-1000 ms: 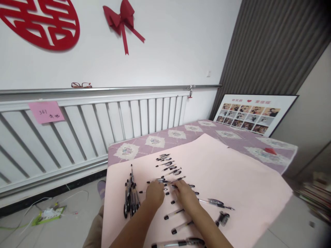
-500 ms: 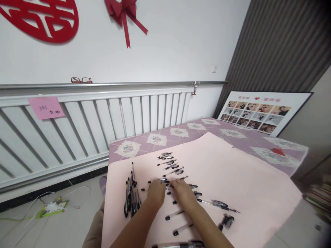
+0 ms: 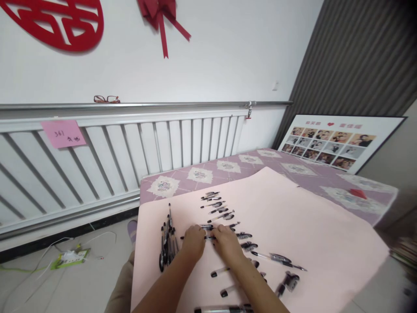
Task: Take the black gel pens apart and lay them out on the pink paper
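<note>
Pressed together toward the left edge of the pink sheet (image 3: 309, 234): left hand (image 3: 193, 246) and right hand (image 3: 228, 246), each grip clenched on one black pen (image 3: 208, 237). Just left, bundled pens (image 3: 167, 245); ahead, loose pens (image 3: 218, 211).

White wall (image 3: 228, 56) bearing red paper cut-out (image 3: 55, 21) and red bow (image 3: 161, 15); white slatted radiator cover (image 3: 137, 148) with spectacles (image 3: 107, 99) on its metal rail (image 3: 182, 104) and pink note (image 3: 63, 133) stuck on; dark ribbed panel (image 3: 352, 56) at right; framed photo collage (image 3: 332, 141) leaning below; table (image 3: 260, 168) under purple patterned cloth; pale tiled floor (image 3: 65, 289)
</note>
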`<state>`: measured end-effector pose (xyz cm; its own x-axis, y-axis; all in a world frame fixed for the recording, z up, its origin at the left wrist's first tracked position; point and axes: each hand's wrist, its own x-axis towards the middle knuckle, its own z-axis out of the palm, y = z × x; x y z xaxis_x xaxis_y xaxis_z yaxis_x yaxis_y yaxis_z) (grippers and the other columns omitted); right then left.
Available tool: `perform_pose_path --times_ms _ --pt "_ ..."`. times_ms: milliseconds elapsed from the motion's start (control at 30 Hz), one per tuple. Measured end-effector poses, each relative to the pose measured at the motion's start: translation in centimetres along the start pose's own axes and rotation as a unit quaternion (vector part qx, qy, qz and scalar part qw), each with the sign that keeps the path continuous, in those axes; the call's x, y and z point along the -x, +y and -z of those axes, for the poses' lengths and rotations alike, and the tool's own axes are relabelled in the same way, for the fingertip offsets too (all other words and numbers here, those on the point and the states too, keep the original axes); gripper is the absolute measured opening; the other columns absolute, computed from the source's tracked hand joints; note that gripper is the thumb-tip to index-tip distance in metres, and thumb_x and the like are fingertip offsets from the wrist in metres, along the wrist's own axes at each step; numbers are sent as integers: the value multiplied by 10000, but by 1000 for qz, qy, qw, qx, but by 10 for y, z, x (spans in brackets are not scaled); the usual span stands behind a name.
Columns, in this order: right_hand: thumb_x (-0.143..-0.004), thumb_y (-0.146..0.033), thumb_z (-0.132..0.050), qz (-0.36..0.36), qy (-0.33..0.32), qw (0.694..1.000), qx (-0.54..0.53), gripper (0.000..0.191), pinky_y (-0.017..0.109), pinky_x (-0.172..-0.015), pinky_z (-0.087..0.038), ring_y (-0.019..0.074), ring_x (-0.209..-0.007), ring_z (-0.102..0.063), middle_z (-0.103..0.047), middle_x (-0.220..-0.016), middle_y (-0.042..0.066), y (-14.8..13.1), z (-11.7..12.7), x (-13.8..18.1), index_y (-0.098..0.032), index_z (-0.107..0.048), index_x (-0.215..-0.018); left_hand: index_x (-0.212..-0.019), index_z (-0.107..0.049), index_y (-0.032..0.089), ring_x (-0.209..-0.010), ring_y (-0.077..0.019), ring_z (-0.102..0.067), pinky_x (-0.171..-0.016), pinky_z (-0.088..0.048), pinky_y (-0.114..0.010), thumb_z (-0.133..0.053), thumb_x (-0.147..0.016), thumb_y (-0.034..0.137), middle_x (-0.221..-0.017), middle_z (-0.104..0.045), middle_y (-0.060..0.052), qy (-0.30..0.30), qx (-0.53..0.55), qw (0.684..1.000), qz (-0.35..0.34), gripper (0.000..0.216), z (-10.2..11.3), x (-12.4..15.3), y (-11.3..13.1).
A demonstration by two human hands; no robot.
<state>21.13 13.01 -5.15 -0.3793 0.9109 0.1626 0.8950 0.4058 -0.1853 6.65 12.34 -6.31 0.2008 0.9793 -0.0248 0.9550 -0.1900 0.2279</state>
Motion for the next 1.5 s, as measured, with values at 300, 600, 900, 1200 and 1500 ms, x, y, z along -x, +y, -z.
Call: perform_pose_path --times_ms 300,600,900,1200,1500 --pt "-762 -182 -529 -1 7 1000 5 142 286 -702 -274 194 -888 -469 -571 -905 26 -19 -12 -4 -262 -626 -829 -942 -560 165 -957 -196 -503 -818 -395 -403 -436 -840 224 -989 -564 -36 7 9 1000 7 170 -5 5 -19" --pt "-766 -185 -521 -16 24 1000 8 120 297 -709 -285 203 -877 -479 -583 -899 38 -22 -14 -5 -251 -607 -819 -934 -582 173 -961 -212 -487 -833 -367 -397 -390 -819 131 -974 -573 -57 22 58 998 15 228 -6 8 -24" --pt "-785 -232 -502 11 31 999 -40 96 310 -740 -326 221 -861 -511 -602 -873 59 -37 1 -3 -210 -588 -822 -912 -610 206 -928 -167 -522 -840 -393 -290 -420 -716 49 -953 -607 -49 110 182 977 -1 315 19 69 -28" --pt "-802 -194 -496 50 -29 994 -98 102 249 -694 -398 155 -792 -571 -637 -819 17 -97 -25 -16 -197 -593 -834 -763 -593 188 -743 -155 -577 -687 -447 -260 -396 -720 47 -769 -615 -51 181 337 924 11 246 4 145 -47" --pt "-862 -299 -495 -6 -61 994 -87 233 371 -751 -486 164 -863 -587 -594 -1029 44 -132 -36 -83 -161 -548 -1042 -728 -615 225 -717 -163 -591 -672 -458 -261 -450 -667 66 -746 -624 -45 164 415 894 32 238 -48 147 -62"
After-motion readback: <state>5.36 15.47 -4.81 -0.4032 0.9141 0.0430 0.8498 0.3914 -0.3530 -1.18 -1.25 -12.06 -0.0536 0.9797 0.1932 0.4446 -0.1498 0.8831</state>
